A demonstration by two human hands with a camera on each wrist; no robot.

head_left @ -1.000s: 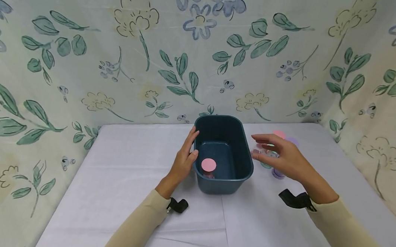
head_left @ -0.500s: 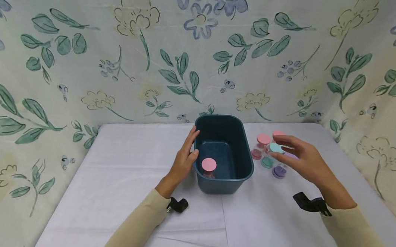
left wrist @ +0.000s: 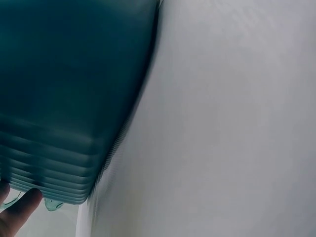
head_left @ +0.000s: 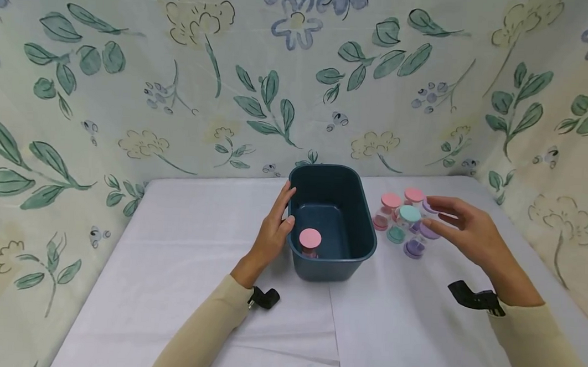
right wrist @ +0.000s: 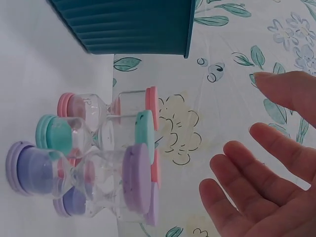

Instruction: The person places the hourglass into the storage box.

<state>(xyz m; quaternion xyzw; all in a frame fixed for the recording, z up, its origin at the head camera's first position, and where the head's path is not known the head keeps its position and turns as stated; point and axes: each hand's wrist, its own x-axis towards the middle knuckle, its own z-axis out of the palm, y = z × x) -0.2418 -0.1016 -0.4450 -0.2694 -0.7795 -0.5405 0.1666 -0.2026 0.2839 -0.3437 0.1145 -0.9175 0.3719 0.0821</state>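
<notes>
A dark teal plastic bin [head_left: 326, 271] stands mid-table, with one pink-capped hourglass [head_left: 310, 238] upright inside near its front end. Against the bin's left wall rests my left hand [head_left: 269, 235], fingers extended along the rim. To the right of the bin, several hourglasses stand upright in a cluster: a pink one [head_left: 391, 201], a teal one [head_left: 409, 214], a purple one [head_left: 414, 247], and a pink one [head_left: 414, 195] and a purple one partly hidden behind. Beside the cluster hovers my right hand [head_left: 471, 231], thumb and fingers apart, holding nothing; the right wrist view shows a gap to the caps.
White cloth [head_left: 195, 256] covers the table. A floral-patterned sheet [head_left: 188, 100] hangs close behind the table and along its sides. A black strap mount [head_left: 475, 297] sits on the right wrist, and another [head_left: 265, 298] on the left.
My right hand has moved right, away from the bin and past the pink and teal hourglasses, uncovering them. My left hand stays on the bin. The head view has tilted slightly.
</notes>
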